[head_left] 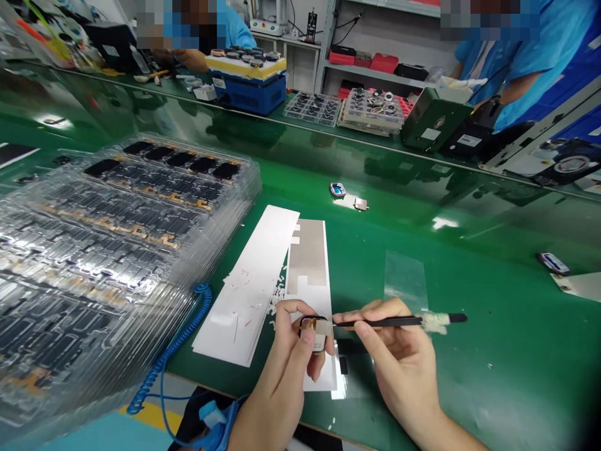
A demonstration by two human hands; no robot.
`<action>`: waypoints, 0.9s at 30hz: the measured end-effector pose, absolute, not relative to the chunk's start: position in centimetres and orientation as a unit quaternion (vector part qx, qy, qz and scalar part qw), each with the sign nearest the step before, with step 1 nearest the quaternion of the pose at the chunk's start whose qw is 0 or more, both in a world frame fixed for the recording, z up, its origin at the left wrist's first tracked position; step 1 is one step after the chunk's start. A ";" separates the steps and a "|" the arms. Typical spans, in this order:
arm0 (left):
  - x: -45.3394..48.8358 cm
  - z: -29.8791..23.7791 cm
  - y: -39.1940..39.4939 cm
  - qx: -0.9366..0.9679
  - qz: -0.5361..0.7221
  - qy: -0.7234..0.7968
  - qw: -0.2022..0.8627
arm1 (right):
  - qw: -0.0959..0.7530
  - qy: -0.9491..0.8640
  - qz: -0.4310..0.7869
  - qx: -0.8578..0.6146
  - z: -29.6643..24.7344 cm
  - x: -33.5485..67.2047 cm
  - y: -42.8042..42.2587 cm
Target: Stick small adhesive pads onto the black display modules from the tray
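Small dark-framed part (312, 332), pinched in my left hand (286, 357) above the lower end of a white liner sheet (326, 369), near the front edge of the green bench (469, 357). Thumb on top and fingers closed behind hold the part steady; a firm pinch with the hand low over the sheet limits shifting under the tool. A pale tab projects from its right side. My right hand (399, 351) enters from the right, fingers curled, holding black tweezers (380, 322) like a pen, their tip at the tab; whether they grip it, I cannot tell. A white wrap (436, 323) encircles the tweezers toward their rear end. Left of the liner lies a second white sheet (248, 294), strewn with scraps. Farther left stands a stack of clear trays (117, 238), and a coiled blue cord (173, 351) runs toward the strap (216, 416) on my left wrist.
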State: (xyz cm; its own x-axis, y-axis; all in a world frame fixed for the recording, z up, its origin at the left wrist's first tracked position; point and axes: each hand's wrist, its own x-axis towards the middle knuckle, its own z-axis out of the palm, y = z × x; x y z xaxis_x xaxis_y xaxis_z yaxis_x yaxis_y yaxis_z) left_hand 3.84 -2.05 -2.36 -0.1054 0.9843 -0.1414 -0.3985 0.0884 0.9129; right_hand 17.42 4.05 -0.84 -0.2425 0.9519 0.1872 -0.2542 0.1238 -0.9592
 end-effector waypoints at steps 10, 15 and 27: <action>4.1 -1.4 -2.3 0.310 0.574 0.496 0.573 | 0.511 -0.527 0.592 -0.334 -0.8 17.0 3.7; 4.2 -1.2 -2.3 0.310 0.578 0.489 0.576 | 0.514 -0.527 0.591 -0.330 -0.8 17.0 3.6; 4.0 -1.3 -2.3 0.323 0.560 0.513 0.565 | 0.516 -0.509 0.602 -0.336 -0.4 16.8 3.4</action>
